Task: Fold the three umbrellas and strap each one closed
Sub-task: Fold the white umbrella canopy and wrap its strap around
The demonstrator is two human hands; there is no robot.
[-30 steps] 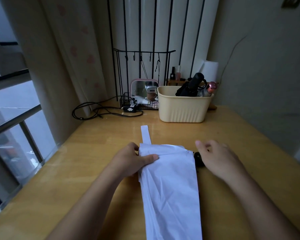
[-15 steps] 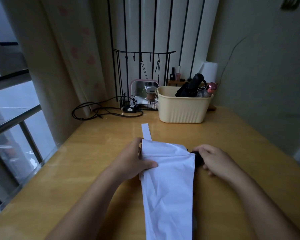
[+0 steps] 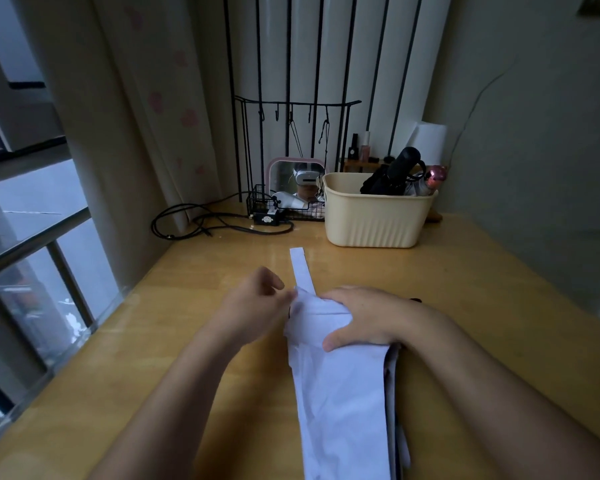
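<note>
Clearly we are mid-fold on the white umbrella (image 3: 343, 393) lying on the table (image 3: 465, 289), our right hand (image 3: 371, 317) gripping its gathered canopy, our left hand (image 3: 253, 303) pinching the edge by the unfastened strap (image 3: 300, 268), while two umbrellas (image 3: 395, 174) sit in the basket (image 3: 374, 220).

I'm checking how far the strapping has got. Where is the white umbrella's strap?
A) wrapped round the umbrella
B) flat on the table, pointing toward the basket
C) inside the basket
B: the strap lies stretched flat on the table beyond the white umbrella, not wrapped round it.
</note>
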